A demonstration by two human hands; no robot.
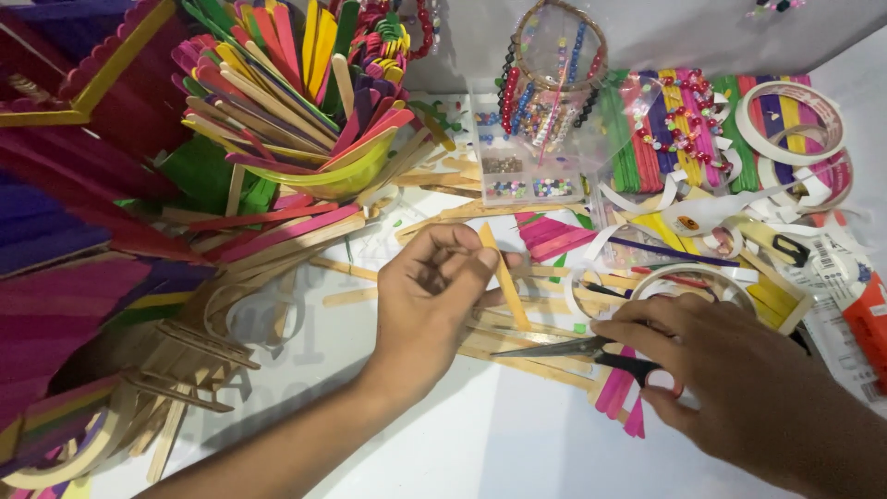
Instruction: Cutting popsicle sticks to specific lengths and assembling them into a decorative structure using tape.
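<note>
Scissors (591, 349) lie under our right hand (730, 379) (fingers closed on them); our left hand (434, 296) pinches a yellow stick (504, 277).

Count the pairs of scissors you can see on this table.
1: the scissors lie under the right hand, blades pointing left toward the left hand. Others may be hidden under the clutter.

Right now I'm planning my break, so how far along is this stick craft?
Done: a stick frame sits assembled at lower left. In hand: the left hand holds a plain stick with a pointed end, and the right hand is on the scissors. Left: many loose sticks lie unjoined beneath.
</note>
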